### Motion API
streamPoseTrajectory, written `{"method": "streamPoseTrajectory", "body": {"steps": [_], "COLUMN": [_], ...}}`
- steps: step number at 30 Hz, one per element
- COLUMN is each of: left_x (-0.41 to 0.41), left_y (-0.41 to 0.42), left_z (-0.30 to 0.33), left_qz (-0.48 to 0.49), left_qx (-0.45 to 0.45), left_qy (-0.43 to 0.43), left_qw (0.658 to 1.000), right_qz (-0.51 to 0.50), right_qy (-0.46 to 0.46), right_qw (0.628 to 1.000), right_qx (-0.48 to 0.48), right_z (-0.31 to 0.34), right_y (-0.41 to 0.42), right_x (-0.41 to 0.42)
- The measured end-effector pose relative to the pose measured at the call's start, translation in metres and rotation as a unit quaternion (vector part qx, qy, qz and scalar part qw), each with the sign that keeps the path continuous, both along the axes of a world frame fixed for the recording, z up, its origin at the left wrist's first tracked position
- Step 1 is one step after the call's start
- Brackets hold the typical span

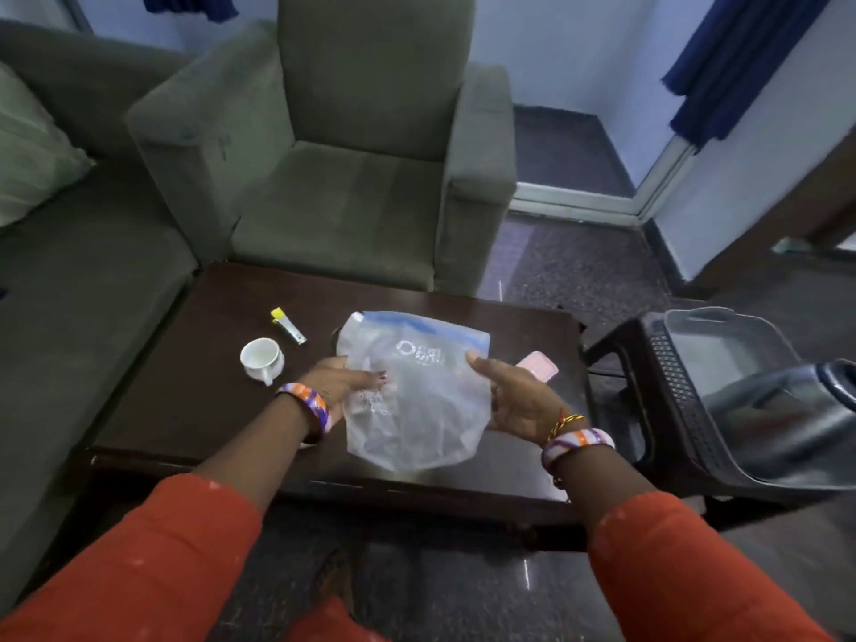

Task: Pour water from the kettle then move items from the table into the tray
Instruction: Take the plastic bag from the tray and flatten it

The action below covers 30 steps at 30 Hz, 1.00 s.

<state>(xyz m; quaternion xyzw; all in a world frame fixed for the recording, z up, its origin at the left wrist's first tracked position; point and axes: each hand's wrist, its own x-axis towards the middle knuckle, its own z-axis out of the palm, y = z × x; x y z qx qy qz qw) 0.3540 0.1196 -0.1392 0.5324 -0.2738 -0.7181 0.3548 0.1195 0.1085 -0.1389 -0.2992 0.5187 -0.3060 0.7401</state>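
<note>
Both hands hold a clear zip-top plastic bag (417, 391) above the dark worktop (194, 386): the left hand (340, 384) grips its 9 o'clock edge, the right hand (519, 396) its 3 o'clock edge; contents cannot be told. At 9 o'clock of the bag stands a white cup (261, 359), apparently empty, with a yellow-capped tube (288, 325) just beyond. At 3 o'clock, a clear tray (722, 345) sits on a dark stool (648, 410), with the kettle (783, 410) in it.
</note>
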Motion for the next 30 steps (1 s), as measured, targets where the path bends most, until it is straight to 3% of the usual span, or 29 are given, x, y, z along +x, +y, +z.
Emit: {"method": "streamPoseTrajectory", "body": {"steps": [2,6,10,13,17,20,22,26,30], "left_x": [-0.023,-0.065,-0.108,-0.136,-0.159,-0.173,-0.187,-0.223,-0.253], "left_y": [0.002,0.001,0.01,0.017,0.021,0.027,0.035,0.034,0.02], "left_z": [0.013,0.038,0.056,0.063,0.064,0.059,0.061,0.059,0.057], "left_qz": [-0.002,-0.014,-0.011,-0.01,-0.003,-0.1,-0.146,-0.094,-0.078], "left_qx": [-0.028,-0.091,-0.154,-0.132,-0.049,0.008,-0.003,-0.1,-0.161], "left_qy": [0.031,0.019,0.032,0.101,0.161,0.152,0.144,0.022,-0.076], "left_qw": [0.999,0.996,0.987,0.986,0.986,0.983,0.979,0.99,0.981], "right_qz": [0.032,-0.054,-0.11,-0.151,-0.122,-0.14,-0.159,-0.19,-0.119], "right_qy": [0.019,-0.018,0.043,0.044,0.002,0.003,0.042,0.051,0.002], "right_qw": [0.999,0.996,0.98,0.964,0.959,0.956,0.955,0.971,0.991], "right_qx": [-0.006,-0.062,-0.16,-0.215,-0.258,-0.258,-0.246,-0.14,-0.061], "right_z": [0.008,0.027,0.049,0.069,0.087,0.084,0.08,0.073,0.068], "right_y": [0.018,0.036,0.039,0.046,0.068,0.076,0.078,0.083,0.089], "right_x": [-0.024,-0.068,-0.104,-0.126,-0.155,-0.174,-0.186,-0.209,-0.237]}}
